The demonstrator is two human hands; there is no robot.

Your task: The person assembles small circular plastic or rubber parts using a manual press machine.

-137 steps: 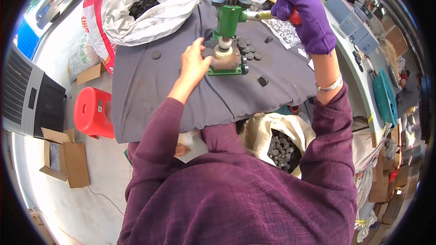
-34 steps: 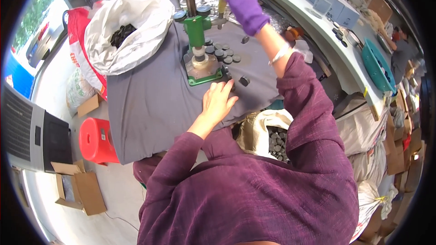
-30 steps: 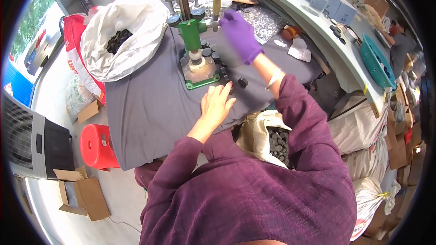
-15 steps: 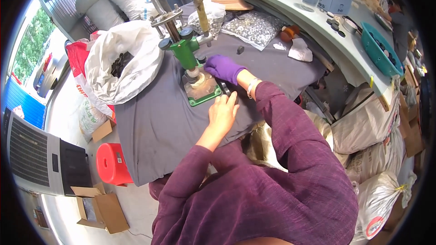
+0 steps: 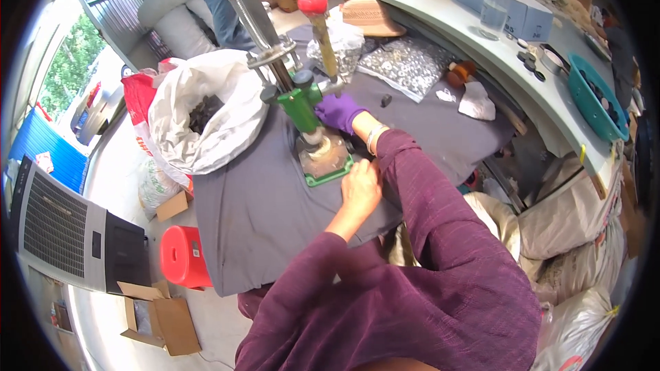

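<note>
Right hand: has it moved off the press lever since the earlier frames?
Yes. The gloved right hand has come down from the red-knobbed lever to the foot of the green press, beside its base plate. The lever knob now stands free above it.

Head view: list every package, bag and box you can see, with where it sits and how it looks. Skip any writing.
White sack: left of the green press, open, dark pieces inside.
Clear plastic bag: far side of the grey table, flat, full of small silvery pieces.
Cardboard box: on the floor, lower left, brown, flaps open.
Pale blue box: on the curved counter, upper right, rectangular.
Beige sacks: under the counter, right.
</note>
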